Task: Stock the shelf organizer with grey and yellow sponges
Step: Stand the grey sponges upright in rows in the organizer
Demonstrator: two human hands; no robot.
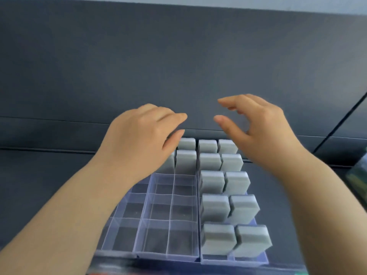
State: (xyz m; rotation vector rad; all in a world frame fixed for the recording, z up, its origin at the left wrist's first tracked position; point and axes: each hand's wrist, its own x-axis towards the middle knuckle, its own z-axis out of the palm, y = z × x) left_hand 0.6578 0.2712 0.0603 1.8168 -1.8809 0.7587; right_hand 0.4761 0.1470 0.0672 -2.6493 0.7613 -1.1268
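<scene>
The left hand (139, 139) and right hand (258, 126) hang loose, holding nothing. Below the right hand, grey sponges (214, 207) stand upright to fit organizer (158, 237) slots.

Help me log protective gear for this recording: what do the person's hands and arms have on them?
Nothing is worn. The left hand and right hand are bare, with no gloves, rings or tape showing. The left forearm and right forearm are bare too, as far as the picture's edge: no sleeves, watch or bracelet in view.

Dark grey cushioned surface (178, 56), thin black line (341, 124) and blurred green object (357, 175) at right edge.
</scene>
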